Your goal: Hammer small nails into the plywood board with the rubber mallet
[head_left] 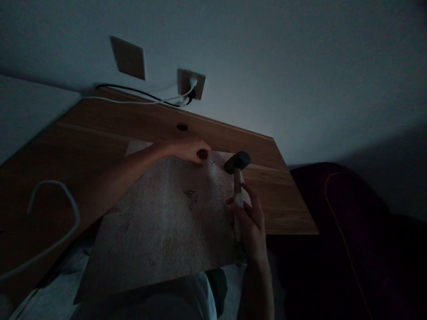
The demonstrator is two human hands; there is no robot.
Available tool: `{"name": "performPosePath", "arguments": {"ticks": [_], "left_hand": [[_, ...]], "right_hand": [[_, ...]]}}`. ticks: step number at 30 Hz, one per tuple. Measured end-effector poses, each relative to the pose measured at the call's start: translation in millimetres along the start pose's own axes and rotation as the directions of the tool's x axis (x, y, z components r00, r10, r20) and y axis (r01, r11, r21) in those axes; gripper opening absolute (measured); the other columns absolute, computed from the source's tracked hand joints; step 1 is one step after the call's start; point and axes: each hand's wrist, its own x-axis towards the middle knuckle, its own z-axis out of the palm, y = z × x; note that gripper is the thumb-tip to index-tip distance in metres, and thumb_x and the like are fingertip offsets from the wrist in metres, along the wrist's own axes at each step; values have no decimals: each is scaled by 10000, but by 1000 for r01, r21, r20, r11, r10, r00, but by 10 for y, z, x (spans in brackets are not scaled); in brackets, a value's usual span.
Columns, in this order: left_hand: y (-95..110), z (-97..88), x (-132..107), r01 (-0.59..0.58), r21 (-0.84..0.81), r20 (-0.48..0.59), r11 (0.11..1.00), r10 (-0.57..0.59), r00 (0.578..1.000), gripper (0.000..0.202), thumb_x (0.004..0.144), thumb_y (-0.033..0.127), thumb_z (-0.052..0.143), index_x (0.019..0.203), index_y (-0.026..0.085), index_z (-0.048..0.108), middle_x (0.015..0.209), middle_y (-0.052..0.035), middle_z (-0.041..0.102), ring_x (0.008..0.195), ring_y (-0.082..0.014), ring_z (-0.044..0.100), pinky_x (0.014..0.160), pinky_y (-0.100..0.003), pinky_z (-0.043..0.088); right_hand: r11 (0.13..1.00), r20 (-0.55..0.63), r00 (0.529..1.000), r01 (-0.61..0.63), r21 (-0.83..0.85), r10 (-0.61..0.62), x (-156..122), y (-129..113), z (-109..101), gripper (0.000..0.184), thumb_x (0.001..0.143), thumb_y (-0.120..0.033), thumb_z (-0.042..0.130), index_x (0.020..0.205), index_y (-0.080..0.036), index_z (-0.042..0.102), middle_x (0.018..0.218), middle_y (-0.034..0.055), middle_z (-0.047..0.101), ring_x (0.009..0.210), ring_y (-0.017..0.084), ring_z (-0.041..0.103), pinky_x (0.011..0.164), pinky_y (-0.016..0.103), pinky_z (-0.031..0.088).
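In dim light my right hand [251,222] is wrapped round the wooden handle of a hammer [237,178], whose dark head hovers over the far right corner of a pale thin board [160,231]. My left hand [191,150] rests at the board's far edge, fingers pinched together on something small I cannot make out, a short way left of the hammer head. A few small nails [191,195] lie loose on the board's middle.
The board lies on a wooden desk [267,195] against a white wall. A wall socket [191,83] has white and black cables plugged in. A white cable [56,213] loops over the desk's left side. A dark seat with a yellow cord [340,222] stands to the right.
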Motion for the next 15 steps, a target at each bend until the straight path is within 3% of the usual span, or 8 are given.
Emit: {"name": "performPosePath", "arguments": {"ticks": [5,10,15], "left_hand": [[4,-7,-2,-2,8,-24,1000,2,1000,145,835,318,760,888,185,745,783,-8,733,755,-158,647,751,-267,434],[15,-20,-4,-40,16,-14,999,40,999,89,865,258,703,841,189,754,769,-6,736,746,-143,639,763,-262,421],[13,-33,-1,-30,13,26,999,30,999,127,854,218,683,913,180,789,858,-28,772,797,-154,663,791,-265,433]], "right_hand": [[1000,4,1000,9,-16,-9,-21,-22,-3,619,876,-337,736,1468,-298,559,935,-12,737,570,113,539,498,244,415],[999,13,999,47,-14,-47,-46,-48,37,577,898,-321,705,1455,-309,557,928,-20,712,533,101,501,473,241,398],[998,42,998,56,-19,-56,-55,-62,123,577,908,-344,708,1457,-298,538,920,-19,699,538,102,490,480,246,412]]}}
